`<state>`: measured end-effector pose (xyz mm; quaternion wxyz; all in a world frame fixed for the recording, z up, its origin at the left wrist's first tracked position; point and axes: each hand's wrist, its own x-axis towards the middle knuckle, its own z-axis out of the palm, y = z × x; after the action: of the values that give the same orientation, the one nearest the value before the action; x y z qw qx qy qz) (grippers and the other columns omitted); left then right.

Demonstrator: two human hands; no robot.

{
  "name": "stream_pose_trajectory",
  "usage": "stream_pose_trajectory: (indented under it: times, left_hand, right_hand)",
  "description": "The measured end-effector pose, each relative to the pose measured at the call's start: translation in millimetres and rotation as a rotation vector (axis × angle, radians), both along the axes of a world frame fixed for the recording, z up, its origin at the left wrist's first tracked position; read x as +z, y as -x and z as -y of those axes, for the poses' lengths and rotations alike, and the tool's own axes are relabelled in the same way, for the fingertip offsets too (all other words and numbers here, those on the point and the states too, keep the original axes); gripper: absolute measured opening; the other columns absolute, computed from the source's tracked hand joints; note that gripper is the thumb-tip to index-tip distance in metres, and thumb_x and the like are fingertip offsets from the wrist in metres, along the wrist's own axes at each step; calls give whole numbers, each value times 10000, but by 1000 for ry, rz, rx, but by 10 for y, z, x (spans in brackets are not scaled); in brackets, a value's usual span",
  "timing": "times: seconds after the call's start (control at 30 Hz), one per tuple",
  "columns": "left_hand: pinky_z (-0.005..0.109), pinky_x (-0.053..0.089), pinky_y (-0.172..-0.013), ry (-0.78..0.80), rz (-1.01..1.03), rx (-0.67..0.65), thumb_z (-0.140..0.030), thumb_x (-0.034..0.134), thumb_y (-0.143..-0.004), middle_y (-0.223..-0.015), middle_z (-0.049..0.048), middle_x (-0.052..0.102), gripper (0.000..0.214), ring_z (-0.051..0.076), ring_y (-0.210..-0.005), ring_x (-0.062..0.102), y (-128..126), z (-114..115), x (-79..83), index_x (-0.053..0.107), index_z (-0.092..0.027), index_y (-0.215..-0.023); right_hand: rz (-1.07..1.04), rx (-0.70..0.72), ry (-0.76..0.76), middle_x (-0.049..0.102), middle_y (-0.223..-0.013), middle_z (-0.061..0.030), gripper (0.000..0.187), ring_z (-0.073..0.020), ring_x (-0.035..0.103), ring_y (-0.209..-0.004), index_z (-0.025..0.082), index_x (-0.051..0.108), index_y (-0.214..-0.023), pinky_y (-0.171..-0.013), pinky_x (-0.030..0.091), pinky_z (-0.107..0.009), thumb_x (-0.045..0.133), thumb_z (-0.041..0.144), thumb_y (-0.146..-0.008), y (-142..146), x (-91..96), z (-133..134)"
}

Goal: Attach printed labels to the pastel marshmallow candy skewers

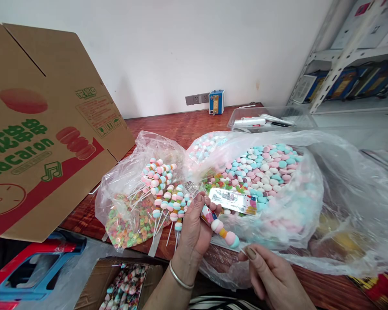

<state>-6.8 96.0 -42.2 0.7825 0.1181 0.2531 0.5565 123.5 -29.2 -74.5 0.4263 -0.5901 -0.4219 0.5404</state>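
The left hand point(196, 227), with a bangle point(181, 277) on its wrist, is closed around a printed wrapper point(208, 215). From this wrapper comes out a candy skewer point(225, 234), of which I can see soft pieces in pink, white and pale blue, with an orange piece between them. The skewer is tilted, and it points down toward the right hand point(273, 273). The right hand pinches the end of its thin white stick between thumb and finger. Both hands are at the front edge of the red-brown counter point(177, 127).

Just behind the left hand lies a pile of flat wrappers point(229, 201), silver with a colourful end. Behind and to the right of it, a large clear bag point(313, 181) is open and full of round candies point(271, 168). To the left of the left hand, other skewers point(160, 174) lie in two groups, near small gummy candies point(129, 226). Below the counter stands an open carton point(92, 286) with many colourful pieces inside.
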Motion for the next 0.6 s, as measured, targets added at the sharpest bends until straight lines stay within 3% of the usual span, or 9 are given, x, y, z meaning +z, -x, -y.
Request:
stream_pose_trajectory:
  times: [0.1,0.17,0.27,0.33,0.4,0.47,0.5,0.6]
  left_hand:
    - [270,534,-777,-11,-8,13,-222,723,-804,-716,-38,519,195,72,-633,532,-23,-5,-30,649,-153,-971]
    - [267,530,-771,4,-22,35,-225,723,-805,-720,-40,516,191,68,-625,523,-47,-3,-31,648,-153,-966]
    - [283,532,-770,39,-58,74,-218,717,-807,-709,-42,514,142,71,-618,514,-86,3,-15,648,-151,-911]
    - [293,535,-760,52,-82,86,-225,713,-809,-702,-38,517,117,79,-618,512,-108,6,-8,644,-150,-865]
    - [293,538,-744,58,-87,90,-237,711,-811,-702,-34,517,119,84,-616,510,-122,8,-13,637,-150,-845]
    - [294,540,-738,62,-71,76,-245,704,-819,-705,-34,509,124,84,-615,508,-132,10,-28,634,-154,-865]
    - [296,541,-742,60,-60,60,-250,696,-828,-702,-35,502,128,84,-612,506,-136,13,-38,633,-155,-886]
    - [291,542,-744,44,-42,17,-266,657,-864,-690,-36,487,143,79,-599,497,-144,21,-63,629,-155,-948]
  right_hand:
    - [-129,46,45,328,-361,106,529,-84,272,-323,175,616,-884,-387,301,-195,374,642,-932,26,-27,-33]
    - [25,43,-69,418,-405,78,457,-98,375,-350,177,626,-874,-417,359,-206,392,560,-960,29,-37,-49]
    - [513,-44,-492,666,-643,-24,246,-155,610,-548,182,664,-940,-547,473,-243,482,347,-962,2,-66,-72]
    - [791,-105,-778,720,-740,-55,163,-175,654,-614,173,672,-1015,-612,496,-270,543,221,-928,-23,-98,-93]
    - [929,-119,-926,727,-723,-56,162,-171,645,-577,161,673,-1029,-621,491,-285,577,144,-899,-36,-121,-114]
    - [884,-114,-905,730,-731,-60,152,-170,638,-568,165,674,-1017,-604,486,-290,576,158,-900,-26,-118,-127]
    - [787,-107,-819,725,-727,-58,148,-168,633,-561,172,672,-1005,-579,481,-283,559,201,-914,-11,-105,-131]
    - [240,-58,-308,643,-579,-3,273,-127,542,-414,191,643,-945,-398,385,-224,480,410,-952,50,-34,-145]
